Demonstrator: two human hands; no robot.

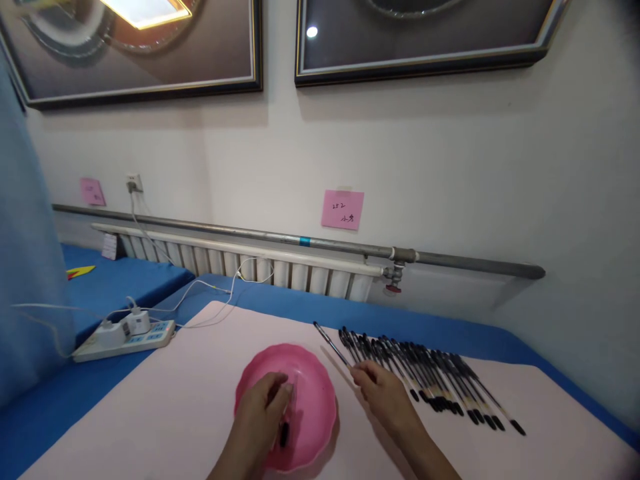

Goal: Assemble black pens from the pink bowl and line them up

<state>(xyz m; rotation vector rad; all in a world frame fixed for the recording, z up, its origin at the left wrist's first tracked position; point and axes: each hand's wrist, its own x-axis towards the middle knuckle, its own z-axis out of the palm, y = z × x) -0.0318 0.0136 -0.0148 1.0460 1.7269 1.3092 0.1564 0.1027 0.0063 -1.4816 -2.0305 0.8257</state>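
Note:
My right hand (383,393) pinches the lower part of a slim pen (331,343), which slants up and left above the paper, its dark end pointing away. Over a pink scalloped dish (320,427), my left hand (263,407) has thumb and fingers closed on a clear plastic piece (294,387), mostly seen through against the pink. A small black pen cap (284,435) shows in the dish just below those fingers. To the right of my right hand, several black-capped pens (430,370) lie side by side in a slanting row.
Pale pink paper (165,413) covers much of the blue table (295,298). A white power strip (150,340) with plugs and cables sits at the left. Behind run a radiator (260,267), a metal pipe (240,231) and a red-handled valve (393,288). A blue curtain (30,267) hangs at left.

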